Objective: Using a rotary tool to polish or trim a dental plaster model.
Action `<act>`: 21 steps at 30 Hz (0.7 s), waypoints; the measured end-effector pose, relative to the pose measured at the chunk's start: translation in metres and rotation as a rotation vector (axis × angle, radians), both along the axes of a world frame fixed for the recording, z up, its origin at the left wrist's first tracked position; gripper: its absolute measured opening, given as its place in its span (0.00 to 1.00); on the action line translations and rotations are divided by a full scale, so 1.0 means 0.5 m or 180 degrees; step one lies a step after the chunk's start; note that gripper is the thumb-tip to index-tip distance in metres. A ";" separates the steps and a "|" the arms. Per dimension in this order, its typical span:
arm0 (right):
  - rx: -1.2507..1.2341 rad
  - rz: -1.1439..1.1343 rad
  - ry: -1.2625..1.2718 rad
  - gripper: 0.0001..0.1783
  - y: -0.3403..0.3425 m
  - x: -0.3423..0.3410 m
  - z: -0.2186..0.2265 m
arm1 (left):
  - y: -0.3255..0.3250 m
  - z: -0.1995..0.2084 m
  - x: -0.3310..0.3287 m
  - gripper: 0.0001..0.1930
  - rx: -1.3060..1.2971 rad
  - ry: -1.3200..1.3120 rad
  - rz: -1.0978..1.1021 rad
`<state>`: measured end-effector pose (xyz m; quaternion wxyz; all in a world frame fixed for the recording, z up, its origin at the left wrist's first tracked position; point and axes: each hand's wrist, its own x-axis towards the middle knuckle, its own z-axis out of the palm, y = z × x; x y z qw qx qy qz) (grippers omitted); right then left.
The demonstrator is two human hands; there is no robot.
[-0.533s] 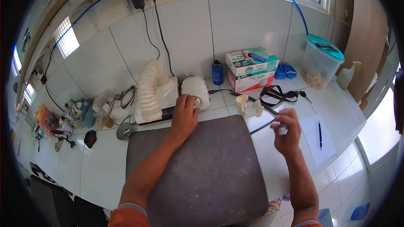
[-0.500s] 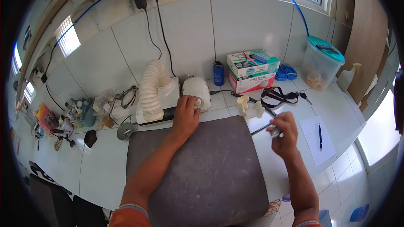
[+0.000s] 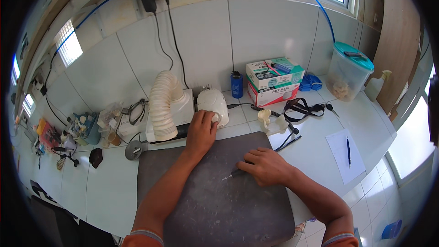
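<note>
Tool [image 3: 237,173], dark with a pale tip, sits pinched between the right hand's [image 3: 267,167] thumb and fingers, over the pad [image 3: 206,210] toward its far right corner; whether the tip touches, I cannot tell. In the earlier frames that hand is raised above the counter [image 3: 315,151], past the pad's right edge; now it lies low across that edge, bringing the tool to the pad. The left hand [image 3: 201,130] stays curled at the white box's [image 3: 211,100] knob [image 3: 215,117]; its grip is unclear.
</note>
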<state>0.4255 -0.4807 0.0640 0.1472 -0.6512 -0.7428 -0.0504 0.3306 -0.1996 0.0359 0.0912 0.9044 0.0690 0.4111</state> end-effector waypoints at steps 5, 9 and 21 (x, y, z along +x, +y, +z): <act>0.0083 -0.0074 0.0209 0.25 -0.029 -0.001 -0.013 | -0.023 0.019 0.013 0.44 0.0557 0.0174 0.0683; -0.0096 -0.0095 0.0366 0.26 -0.056 0.001 -0.008 | -0.036 0.026 0.067 0.53 0.0799 0.0522 0.1092; -0.0053 -0.0032 0.0578 0.17 -0.063 0.007 -0.015 | -0.036 0.047 0.091 0.50 0.0459 0.1111 0.1302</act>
